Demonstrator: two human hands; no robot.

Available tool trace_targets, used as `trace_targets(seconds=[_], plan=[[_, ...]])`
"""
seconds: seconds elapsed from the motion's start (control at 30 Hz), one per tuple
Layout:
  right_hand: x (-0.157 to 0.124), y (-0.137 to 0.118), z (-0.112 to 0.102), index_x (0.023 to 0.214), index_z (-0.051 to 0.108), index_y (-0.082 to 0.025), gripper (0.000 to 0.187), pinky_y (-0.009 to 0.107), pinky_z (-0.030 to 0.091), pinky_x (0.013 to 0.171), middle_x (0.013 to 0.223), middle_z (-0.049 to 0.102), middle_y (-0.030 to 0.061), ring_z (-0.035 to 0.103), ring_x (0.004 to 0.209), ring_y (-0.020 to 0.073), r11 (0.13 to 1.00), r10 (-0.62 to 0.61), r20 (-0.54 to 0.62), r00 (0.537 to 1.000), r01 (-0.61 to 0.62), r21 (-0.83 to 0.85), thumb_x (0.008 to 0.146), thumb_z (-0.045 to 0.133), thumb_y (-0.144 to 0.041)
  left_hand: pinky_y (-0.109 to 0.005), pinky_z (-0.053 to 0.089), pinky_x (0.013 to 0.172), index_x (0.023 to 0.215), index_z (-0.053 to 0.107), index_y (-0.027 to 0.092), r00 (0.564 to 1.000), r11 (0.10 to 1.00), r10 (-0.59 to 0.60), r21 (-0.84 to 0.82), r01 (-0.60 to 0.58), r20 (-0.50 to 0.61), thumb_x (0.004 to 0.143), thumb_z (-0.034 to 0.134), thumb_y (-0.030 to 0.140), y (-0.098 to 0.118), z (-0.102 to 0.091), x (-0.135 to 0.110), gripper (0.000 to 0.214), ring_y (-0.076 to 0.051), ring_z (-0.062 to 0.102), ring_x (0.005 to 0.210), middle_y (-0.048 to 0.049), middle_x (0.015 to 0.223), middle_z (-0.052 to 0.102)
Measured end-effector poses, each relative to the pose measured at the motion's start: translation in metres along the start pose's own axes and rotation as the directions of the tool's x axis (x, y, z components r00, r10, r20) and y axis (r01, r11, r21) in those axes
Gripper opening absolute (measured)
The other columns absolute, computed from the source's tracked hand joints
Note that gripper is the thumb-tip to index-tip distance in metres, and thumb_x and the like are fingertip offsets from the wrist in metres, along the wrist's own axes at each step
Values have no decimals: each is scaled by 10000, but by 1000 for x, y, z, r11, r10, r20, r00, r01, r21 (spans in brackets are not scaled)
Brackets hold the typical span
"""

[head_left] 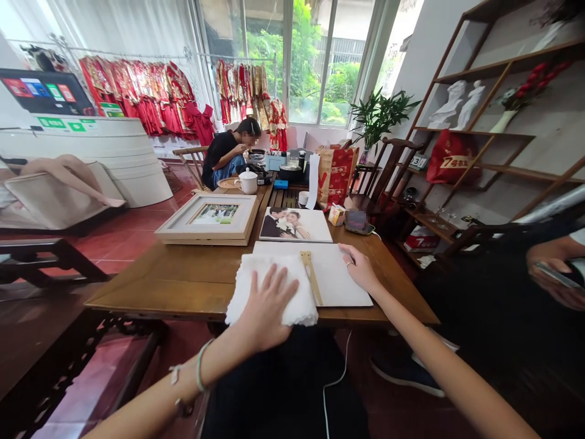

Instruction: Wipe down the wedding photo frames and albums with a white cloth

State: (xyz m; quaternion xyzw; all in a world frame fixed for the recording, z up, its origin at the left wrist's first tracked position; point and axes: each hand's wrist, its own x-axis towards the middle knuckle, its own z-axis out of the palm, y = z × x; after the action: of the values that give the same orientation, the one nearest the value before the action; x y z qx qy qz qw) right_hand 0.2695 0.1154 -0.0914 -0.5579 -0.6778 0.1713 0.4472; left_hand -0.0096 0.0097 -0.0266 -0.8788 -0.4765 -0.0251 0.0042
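Note:
My left hand (pixel 272 299) lies flat with spread fingers on a folded white cloth (pixel 242 286), which has a ragged front edge. Under part of this cloth is a flat white board (pixel 338 280) at the table's near edge. At the board's upper right edge, my right hand (pixel 359 268) is closed, with its fingertips partly hidden. A flat gold-coloured tool with a shaped top (pixel 311 274) lies on the board, beside the cloth. Just beyond is a wedding photo print (pixel 297 224).
A pale wooden picture frame (pixel 208 218) lies left on the wooden table (pixel 150 286). Farther back are a lidded white cup (pixel 247 181), a red paper bag (pixel 337 177), a small box (pixel 337 214) and a phone (pixel 359 221). One person (pixel 231 152) sits opposite; another's hand (pixel 555 262) holds a phone at right.

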Motion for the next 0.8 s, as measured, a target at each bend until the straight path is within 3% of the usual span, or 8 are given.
trace_targets(seconds=[0.2, 0.37, 0.47, 0.57, 0.73, 0.8], plan=[[0, -2, 0, 1148, 582, -199, 415, 406, 413, 1013, 1196, 633, 81, 569, 1140, 197, 1000, 11, -11, 1000, -11, 6, 768, 444, -105, -607, 184, 1040, 1383, 346, 283, 992, 997, 69, 30, -66, -102, 764, 559, 377, -48, 1, 67, 661, -325, 245, 1335, -100, 1437, 357], [0, -2, 0, 1143, 587, -199, 412, 416, 413, 1012, 1195, 633, 83, 570, 1138, 204, 1000, 9, -7, 1000, -9, 17, 766, 450, -102, -612, 198, 1021, 1391, 338, 305, 990, 999, 43, 13, -41, -138, 808, 515, 397, -70, 6, 91, 616, -328, 264, 1320, -96, 1429, 373], [0, -3, 0, 1140, 591, -211, 419, 418, 410, 1016, 1190, 637, 72, 571, 1138, 201, 1000, 10, -14, 1000, -9, 30, 762, 454, -95, -582, 235, 1020, 1390, 345, 299, 994, 999, 43, -24, -46, -99, 860, 434, 356, -67, 3, 85, 541, -310, 262, 1331, -89, 1446, 351], [-1, -4, 0, 1136, 595, -212, 419, 411, 410, 1018, 1183, 641, 67, 578, 1128, 195, 999, 13, -20, 1000, -12, 40, 760, 454, -92, -571, 234, 1028, 1396, 335, 311, 996, 997, 58, -37, -61, -70, 861, 437, 343, -51, 0, 61, 545, -310, 249, 1340, -78, 1457, 335], [-1, -4, 1, 1136, 595, -206, 409, 405, 405, 1022, 1187, 638, 72, 578, 1128, 197, 999, 7, -20, 1000, -6, 34, 767, 451, -104, -602, 210, 1018, 1408, 295, 350, 992, 991, 97, -86, -104, -80, 796, 453, 649, -26, -5, 14, 699, -354, 218, 1337, -85, 1468, 304], [-1, -2, 1, 1138, 592, -204, 409, 404, 405, 1022, 1189, 637, 72, 577, 1129, 196, 999, 2, -19, 1000, -1, 33, 768, 450, -106, -580, 256, 997, 1381, 340, 380, 994, 988, 79, -130, -88, -72, 839, 363, 657, -27, -7, 9, 609, -332, 269, 1309, -71, 1439, 345]])
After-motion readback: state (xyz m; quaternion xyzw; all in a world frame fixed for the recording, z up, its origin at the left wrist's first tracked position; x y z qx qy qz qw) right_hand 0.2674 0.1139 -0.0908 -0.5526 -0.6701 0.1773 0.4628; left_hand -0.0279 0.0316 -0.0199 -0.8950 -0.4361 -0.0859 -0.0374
